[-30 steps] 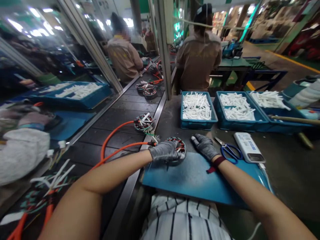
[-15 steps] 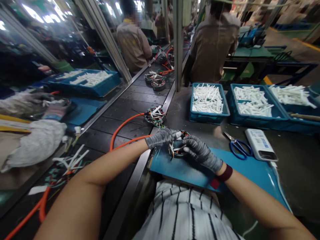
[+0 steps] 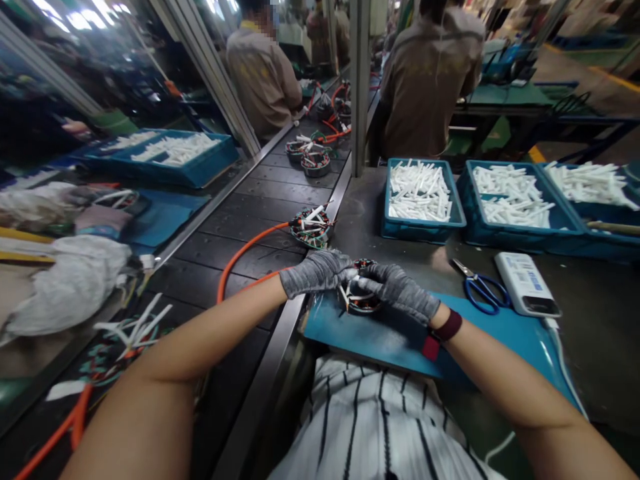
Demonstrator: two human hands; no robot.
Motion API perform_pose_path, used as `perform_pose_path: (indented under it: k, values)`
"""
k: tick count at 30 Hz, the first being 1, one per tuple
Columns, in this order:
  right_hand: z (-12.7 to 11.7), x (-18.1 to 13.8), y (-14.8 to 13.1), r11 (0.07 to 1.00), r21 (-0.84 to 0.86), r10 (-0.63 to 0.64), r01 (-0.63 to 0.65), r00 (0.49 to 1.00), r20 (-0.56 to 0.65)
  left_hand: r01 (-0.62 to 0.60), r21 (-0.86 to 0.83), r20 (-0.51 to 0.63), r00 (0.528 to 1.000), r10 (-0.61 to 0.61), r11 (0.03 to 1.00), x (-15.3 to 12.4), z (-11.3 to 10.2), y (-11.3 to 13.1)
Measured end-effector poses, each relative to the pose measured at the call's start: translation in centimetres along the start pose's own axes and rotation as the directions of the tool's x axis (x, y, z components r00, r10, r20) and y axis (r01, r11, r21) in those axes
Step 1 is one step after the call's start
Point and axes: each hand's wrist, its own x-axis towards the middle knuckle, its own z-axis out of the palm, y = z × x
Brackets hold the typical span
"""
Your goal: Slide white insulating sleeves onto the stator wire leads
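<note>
Grey-gloved, the left hand and right hand bend in from opposite sides over a round wired ring, probably to keep it steady. From where I stand, I can't tell whether either one's fingertips pinch anything. The ring sits just under them, at the left end of the blue mat; scissors lie near the right hand, and a tray of white tubes stands beyond, seemingly for easy reach.
</note>
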Motion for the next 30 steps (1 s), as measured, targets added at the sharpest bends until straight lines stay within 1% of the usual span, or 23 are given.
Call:
perform_pose_path:
  k: [2,5,7,10,12,14,16,18,20,21,23,24,25,26,27,28,29,30]
  values:
    - [0.3,0.3,0.4,0.998,-0.067,0.001,-0.002,1.000,-0.014,-0.022,0.006,-0.020,1.000,0.022,1.000,-0.5,0.0,-0.5]
    - [0.4,-0.1,1.0,0.997,-0.059,-0.047,0.046,0.999,-0.017,-0.050,-0.050,-0.019,0.999,0.049,0.997,-1.0,-0.1,-0.9]
    - [0.1,-0.6,1.1,0.995,-0.037,-0.095,0.095,0.995,-0.015,-0.057,-0.076,-0.019,0.998,0.055,0.995,-0.8,-0.3,-0.5]
    - [-0.4,-1.4,1.0,0.988,-0.050,-0.145,0.143,0.989,-0.039,-0.013,-0.043,-0.016,1.000,0.012,0.999,-0.3,-0.8,0.9]
    - [-0.5,-1.6,0.8,0.984,-0.067,-0.170,0.166,0.984,-0.059,0.011,-0.021,-0.020,1.000,-0.011,1.000,-0.2,-1.2,1.2]
    - [-0.2,-1.4,0.4,0.981,-0.086,-0.182,0.174,0.978,-0.099,0.004,-0.016,-0.057,0.998,-0.005,1.000,-0.5,-1.4,0.6]
    - [0.4,-0.9,-0.1,0.979,-0.107,-0.183,0.172,0.978,-0.098,0.005,-0.003,-0.113,0.994,-0.005,1.000,-1.2,-1.3,-0.7]
    - [1.0,-0.6,-0.4,0.975,-0.140,-0.181,0.174,0.983,-0.041,0.025,0.032,-0.125,0.992,-0.021,0.999,-1.9,-0.9,-1.9]
    - [1.1,-0.6,-0.3,0.968,-0.177,-0.178,0.177,0.984,0.010,0.062,0.071,-0.104,0.993,-0.054,0.996,-2.3,-0.4,-2.6]
    - [1.0,-0.8,-0.1,0.966,-0.192,-0.176,0.174,0.984,0.007,0.079,0.083,-0.093,0.993,-0.071,0.993,-2.4,-0.3,-2.6]
    - [0.6,-1.4,0.5,0.958,-0.231,-0.181,0.168,0.983,-0.036,0.090,0.089,-0.085,0.993,-0.082,0.992,-2.4,-0.4,-2.5]
    - [0.4,-1.8,0.8,0.952,-0.256,-0.189,0.167,0.980,-0.066,0.102,0.086,-0.095,0.991,-0.094,0.991,-2.3,-0.7,-2.5]
    - [0.3,-2.1,1.0,0.945,-0.282,-0.201,0.168,0.975,-0.090,0.145,0.077,-0.129,0.982,-0.135,0.986,-2.4,-1.3,-2.7]
    - [0.3,-2.4,1.3,0.938,-0.302,-0.212,0.172,0.972,-0.105,0.234,0.059,-0.191,0.957,-0.219,0.970,-2.5,-2.0,-3.0]
    - [0.4,-2.6,1.4,0.933,-0.313,-0.219,0.176,0.970,-0.109,0.365,0.023,-0.263,0.901,-0.347,0.931,-2.6,-2.7,-3.5]
    - [0.5,-2.7,1.6,0.929,-0.323,-0.224,0.180,0.969,-0.106,0.516,-0.034,-0.318,0.807,-0.498,0.856,-2.9,-3.4,-4.2]
    - [0.8,-2.7,1.8,0.923,-0.340,-0.230,0.180,0.967,-0.111,0.646,-0.104,-0.328,0.695,-0.639,0.756,-3.2,-3.9,-5.0]
    - [1.1,-2.7,2.0,0.912,-0.371,-0.237,0.177,0.963,-0.125,0.728,-0.173,-0.275,0.611,-0.742,0.664,-3.5,-4.3,-5.9]
